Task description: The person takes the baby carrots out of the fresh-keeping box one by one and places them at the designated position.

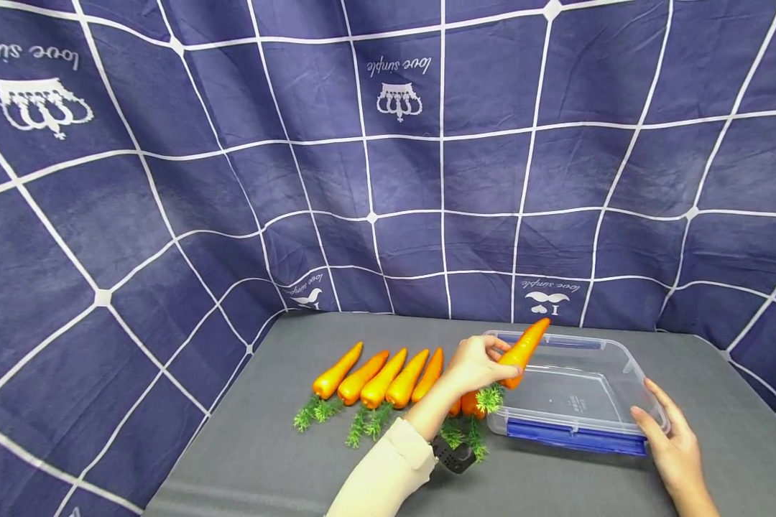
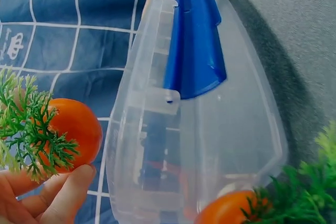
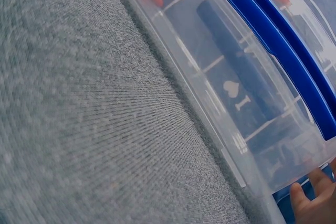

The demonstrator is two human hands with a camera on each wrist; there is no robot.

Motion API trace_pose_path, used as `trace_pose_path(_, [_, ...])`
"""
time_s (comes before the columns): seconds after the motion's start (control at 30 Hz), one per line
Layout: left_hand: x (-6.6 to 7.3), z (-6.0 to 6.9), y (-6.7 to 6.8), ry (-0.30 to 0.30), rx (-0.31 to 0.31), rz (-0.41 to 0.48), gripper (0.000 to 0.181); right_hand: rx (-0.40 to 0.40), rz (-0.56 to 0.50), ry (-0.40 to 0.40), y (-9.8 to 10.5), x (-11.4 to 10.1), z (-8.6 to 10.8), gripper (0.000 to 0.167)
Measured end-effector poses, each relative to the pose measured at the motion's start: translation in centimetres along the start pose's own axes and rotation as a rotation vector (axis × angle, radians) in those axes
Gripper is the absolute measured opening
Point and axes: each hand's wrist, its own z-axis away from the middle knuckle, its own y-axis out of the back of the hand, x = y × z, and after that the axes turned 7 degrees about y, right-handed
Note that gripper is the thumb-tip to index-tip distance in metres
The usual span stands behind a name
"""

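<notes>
In the head view my left hand (image 1: 481, 362) pinches an orange carrot (image 1: 527, 347) with a green leafy top, tilted with its tip up and away. The carrot is over the left end of a clear plastic container (image 1: 556, 391) with blue clips. My left wrist view shows the held carrot (image 2: 86, 129) from its leafy end, beside the container wall. My right hand (image 1: 675, 449) grips the container's right end, thumb and fingers on either side of the rim. Its fingertips (image 3: 299, 195) appear at the container's corner in the right wrist view.
Several more carrots (image 1: 378, 384) lie in a row on the grey table (image 1: 252, 445), leafy tops toward me. Others (image 1: 472, 406) lie near the container's left end, partly behind my left arm. A blue checked cloth (image 1: 401, 179) hangs behind the table.
</notes>
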Motion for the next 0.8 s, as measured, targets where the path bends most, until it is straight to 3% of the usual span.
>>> trace_pose_path(0.27, [-2.0, 0.9, 1.3, -0.035, -0.008, 0.117, 0.032, -0.004, -0.011, -0.016, 0.0, 0.0, 0.0, 0.057])
trace_pose_path(0.43, [-3.1, 1.4, 2.3, -0.041, 0.014, 0.120, 0.033, 0.002, -0.003, -0.019, 0.2, 0.0, 0.0, 0.057])
trace_pose_path(0.8, [-5.9, 1.9, 5.0, 0.007, 0.060, 0.137, 0.033, -0.003, 0.003, -0.026, 0.0, 0.1, 0.1, 0.057])
